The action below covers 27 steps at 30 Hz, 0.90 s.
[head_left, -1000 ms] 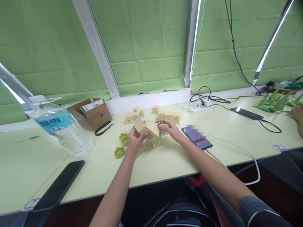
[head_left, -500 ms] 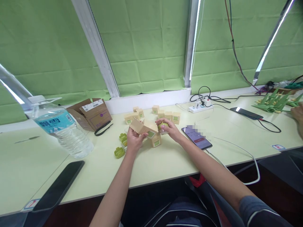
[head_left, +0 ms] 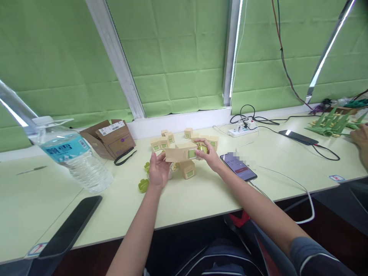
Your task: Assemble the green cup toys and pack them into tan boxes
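Observation:
A small beige cardboard box (head_left: 179,153) with a green window label is held level above the table, its long flap pointing left. My right hand (head_left: 210,156) grips a small clear container with a yellow-green top (head_left: 202,148), its thumb at the labelled end of the box. Beside the flap is my left hand (head_left: 160,171), thumb raised and spread from the fingers; whether its fingertips touch the box is hard to see. Beneath stands another beige box (head_left: 188,169). Left of it lies a green flower-shaped piece (head_left: 143,185), with more small pieces partly hidden by my left hand.
Several beige boxes (head_left: 160,144) stand behind. A brown carton (head_left: 110,142) and a large water bottle (head_left: 76,157) are at left, near a dark phone (head_left: 71,226). On the right lie a lit phone (head_left: 238,166), a power strip (head_left: 243,129) and another person's hand (head_left: 360,137).
The held box has turned level, its label end now against my right hand. My left thumb has come off the box and the hand has opened, shifting slightly left and down.

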### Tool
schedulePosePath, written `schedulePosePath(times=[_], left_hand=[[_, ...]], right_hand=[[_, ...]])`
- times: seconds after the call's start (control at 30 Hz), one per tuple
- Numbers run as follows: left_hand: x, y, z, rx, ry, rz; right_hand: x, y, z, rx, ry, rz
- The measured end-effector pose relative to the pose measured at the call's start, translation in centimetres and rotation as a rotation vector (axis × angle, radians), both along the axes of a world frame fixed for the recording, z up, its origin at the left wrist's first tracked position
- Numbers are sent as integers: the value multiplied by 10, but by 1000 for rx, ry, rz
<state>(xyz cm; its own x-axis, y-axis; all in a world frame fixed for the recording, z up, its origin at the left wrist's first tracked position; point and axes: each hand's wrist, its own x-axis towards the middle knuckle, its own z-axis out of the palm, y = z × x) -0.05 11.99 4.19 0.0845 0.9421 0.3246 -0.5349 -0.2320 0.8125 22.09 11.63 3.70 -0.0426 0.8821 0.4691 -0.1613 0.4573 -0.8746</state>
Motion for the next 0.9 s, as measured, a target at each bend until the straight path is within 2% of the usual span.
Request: schedulePosePath(times=[0.13,0.27,0.47,0.73,0.9], left_hand=[[-3,-3,5,0,61,9],[0,-9,7,46,202,-48],[1,-8,4,144,247,-107],[1,-3,-1,107,271,-85],[2,-1,-2,83,259,-16]], right_hand=[[2,1,1,18,-3,-8],[3,0,2,12,-10,3],[3,2,6,46,-30,-56],[1,0,6,55,-69,-46],[-1,1,3,58,-124,-16]])
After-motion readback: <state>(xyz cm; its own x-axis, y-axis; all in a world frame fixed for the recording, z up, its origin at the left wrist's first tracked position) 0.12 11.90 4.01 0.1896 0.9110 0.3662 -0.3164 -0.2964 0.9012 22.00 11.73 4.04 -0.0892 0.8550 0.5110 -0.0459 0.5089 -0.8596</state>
